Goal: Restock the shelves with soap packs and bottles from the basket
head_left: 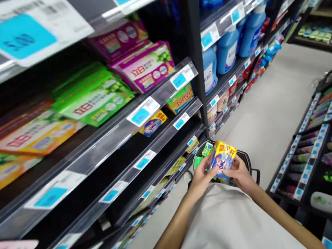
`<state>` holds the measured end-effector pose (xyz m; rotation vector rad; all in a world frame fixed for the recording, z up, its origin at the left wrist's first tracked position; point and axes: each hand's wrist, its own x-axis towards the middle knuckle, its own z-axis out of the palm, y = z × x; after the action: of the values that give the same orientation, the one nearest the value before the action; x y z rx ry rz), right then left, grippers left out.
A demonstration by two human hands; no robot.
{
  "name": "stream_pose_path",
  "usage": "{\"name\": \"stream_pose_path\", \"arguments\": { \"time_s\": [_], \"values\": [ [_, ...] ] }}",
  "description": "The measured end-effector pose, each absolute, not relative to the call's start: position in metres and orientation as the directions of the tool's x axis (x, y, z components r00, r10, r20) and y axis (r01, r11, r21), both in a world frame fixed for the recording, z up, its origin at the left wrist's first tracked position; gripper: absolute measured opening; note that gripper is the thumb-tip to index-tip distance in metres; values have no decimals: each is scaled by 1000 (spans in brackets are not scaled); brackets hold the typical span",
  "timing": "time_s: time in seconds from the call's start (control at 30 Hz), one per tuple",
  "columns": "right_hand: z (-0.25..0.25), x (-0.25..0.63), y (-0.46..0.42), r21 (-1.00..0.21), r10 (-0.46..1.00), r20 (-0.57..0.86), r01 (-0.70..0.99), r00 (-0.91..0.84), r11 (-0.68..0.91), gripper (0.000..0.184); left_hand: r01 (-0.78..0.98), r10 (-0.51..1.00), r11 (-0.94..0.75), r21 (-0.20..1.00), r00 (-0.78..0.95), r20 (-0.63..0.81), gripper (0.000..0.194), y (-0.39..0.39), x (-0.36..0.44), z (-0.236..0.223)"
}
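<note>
Two bare hands, the left hand (202, 174) and the right hand (240, 175), are closed on opposite edges of a tilted yellow-and-blue OMO packet (222, 160), held above a dark shopping basket (244, 156) containing green-packed goods (201, 160). Left of the hands, a second OMO pack (152, 123) sits on a shelf, below green 立白 boxes (94, 97), magenta 立白 boxes (142, 68) and a price tag (17, 36) reading 5.00. Far right, blue detergent bottles (226, 52) line an upper shelf along the aisle.
</note>
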<state>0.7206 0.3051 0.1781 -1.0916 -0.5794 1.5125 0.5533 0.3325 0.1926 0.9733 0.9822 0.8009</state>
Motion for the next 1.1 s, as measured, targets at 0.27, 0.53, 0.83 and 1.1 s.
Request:
{"name": "stream_pose_path", "arguments": {
  "time_s": [0.27, 0.53, 0.83, 1.1],
  "values": [
    [198, 703, 319, -941, 985, -172, -291, -19, -170, 73, -130, 938, 319, 939, 188, -292, 70, 340, 543, 230],
    [211, 683, 331, -990, 978, -68, -104, -199, -90, 66, 29, 989, 114, 993, -102, -110, 76, 343, 500, 245],
    [178, 707, 308, -996, 978, -79, 51, -195, -70, 55, 774, 858, 44, 631, -353, 373, 68, 364, 383, 275],
    [160, 713, 290, -983, 971, -182, 37, -152, -179, 51, 772, 840, 175, 611, -441, 315, 66, 389, 326, 272]
  ]
}}
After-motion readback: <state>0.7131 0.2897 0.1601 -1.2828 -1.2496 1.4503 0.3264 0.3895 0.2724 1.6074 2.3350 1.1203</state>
